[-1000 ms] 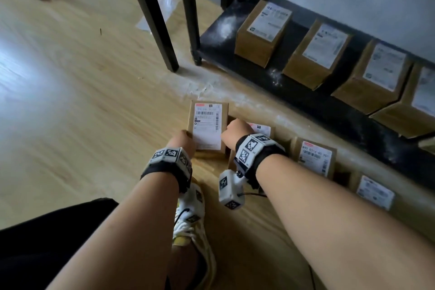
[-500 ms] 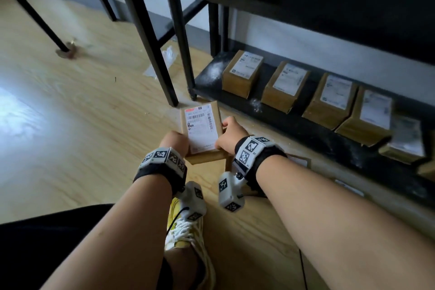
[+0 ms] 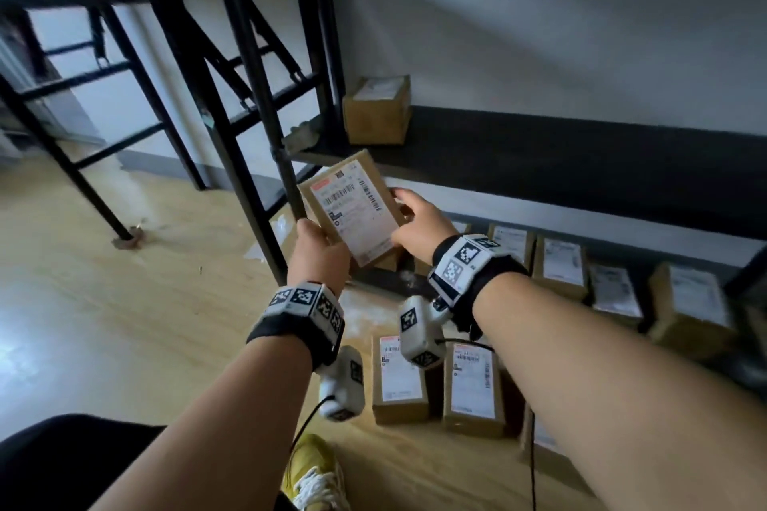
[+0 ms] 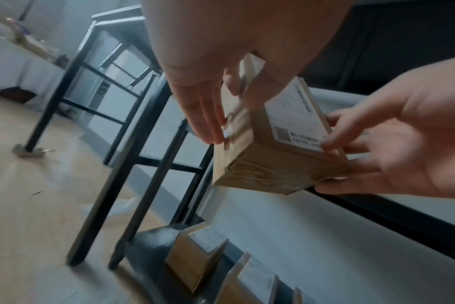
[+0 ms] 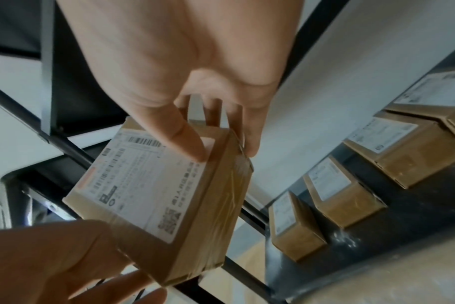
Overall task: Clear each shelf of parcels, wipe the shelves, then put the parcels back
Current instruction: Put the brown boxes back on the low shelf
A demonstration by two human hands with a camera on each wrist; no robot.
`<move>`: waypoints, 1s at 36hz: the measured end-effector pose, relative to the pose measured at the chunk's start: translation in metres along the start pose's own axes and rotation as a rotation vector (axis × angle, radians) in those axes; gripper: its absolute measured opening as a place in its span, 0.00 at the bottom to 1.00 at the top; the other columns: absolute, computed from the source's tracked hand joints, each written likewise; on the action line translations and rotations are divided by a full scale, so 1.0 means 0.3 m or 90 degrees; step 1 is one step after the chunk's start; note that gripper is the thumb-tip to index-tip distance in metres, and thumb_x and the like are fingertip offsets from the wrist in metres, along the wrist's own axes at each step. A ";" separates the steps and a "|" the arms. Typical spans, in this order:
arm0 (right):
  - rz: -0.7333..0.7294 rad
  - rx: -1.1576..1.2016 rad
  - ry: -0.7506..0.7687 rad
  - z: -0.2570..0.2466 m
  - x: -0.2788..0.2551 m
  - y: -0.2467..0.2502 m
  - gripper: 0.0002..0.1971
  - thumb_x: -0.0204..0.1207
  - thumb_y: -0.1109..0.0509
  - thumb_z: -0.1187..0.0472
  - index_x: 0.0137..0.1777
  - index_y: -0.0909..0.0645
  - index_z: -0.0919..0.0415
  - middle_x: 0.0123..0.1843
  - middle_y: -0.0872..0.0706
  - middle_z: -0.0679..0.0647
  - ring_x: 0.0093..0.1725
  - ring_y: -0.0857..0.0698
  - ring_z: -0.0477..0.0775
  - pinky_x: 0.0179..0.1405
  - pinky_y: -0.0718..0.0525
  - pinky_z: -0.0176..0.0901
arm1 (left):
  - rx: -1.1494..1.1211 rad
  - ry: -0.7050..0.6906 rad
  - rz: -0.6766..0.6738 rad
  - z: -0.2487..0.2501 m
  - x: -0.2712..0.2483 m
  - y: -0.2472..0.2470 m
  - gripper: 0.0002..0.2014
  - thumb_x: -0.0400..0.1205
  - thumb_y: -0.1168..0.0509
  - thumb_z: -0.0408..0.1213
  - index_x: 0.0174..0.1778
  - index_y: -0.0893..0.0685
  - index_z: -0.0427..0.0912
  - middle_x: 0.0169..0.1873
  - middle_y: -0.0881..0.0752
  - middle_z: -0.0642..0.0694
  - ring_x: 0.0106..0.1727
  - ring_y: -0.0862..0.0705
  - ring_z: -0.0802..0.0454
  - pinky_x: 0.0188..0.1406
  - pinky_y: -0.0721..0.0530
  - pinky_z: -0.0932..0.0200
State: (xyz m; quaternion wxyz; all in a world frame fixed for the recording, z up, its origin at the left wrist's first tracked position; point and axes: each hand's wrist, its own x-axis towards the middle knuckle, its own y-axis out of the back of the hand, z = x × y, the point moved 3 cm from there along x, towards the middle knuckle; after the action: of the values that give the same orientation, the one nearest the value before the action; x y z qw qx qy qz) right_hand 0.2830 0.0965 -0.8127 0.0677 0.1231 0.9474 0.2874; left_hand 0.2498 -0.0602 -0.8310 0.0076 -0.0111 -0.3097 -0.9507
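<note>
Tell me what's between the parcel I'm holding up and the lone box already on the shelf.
Only bare dark shelf surface. In the head view, the held parcel sits at the shelf's front edge, below the lone box, nothing between.

parcels in hands [image 3: 355, 207]: 1 | parcels on middle shelf [image 3: 377, 109]: 1 | parcels on floor [image 3: 398, 380]: 2 clear, more hidden by arm | bottom shelf parcels [image 3: 562, 265]: count unclear | hands [image 3: 319, 255]: 2

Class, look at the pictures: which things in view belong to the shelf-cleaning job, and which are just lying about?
Part of the job:
held parcel, gripped by left hand and right hand
middle shelf
parcel on that shelf
parcels on the floor
parcels on the bottom shelf

Just lying about:
yellow shoe
neighbouring black frame
</note>
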 end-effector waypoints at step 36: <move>0.290 0.009 -0.063 0.049 0.400 0.500 0.23 0.82 0.41 0.67 0.77 0.29 0.54 0.72 0.21 0.52 0.68 0.21 0.54 0.52 0.29 0.36 | -0.053 -0.133 -0.212 0.543 0.411 -0.404 0.26 0.85 0.47 0.26 0.80 0.34 0.46 0.82 0.41 0.48 0.80 0.37 0.47 0.75 0.33 0.57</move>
State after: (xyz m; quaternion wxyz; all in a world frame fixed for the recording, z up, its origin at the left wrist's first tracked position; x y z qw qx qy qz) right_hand 0.1999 0.2576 -0.7475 0.0467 0.3484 0.8926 0.2822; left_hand 0.1267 0.1327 -0.7675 -0.1822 -0.0584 -0.2671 -0.9445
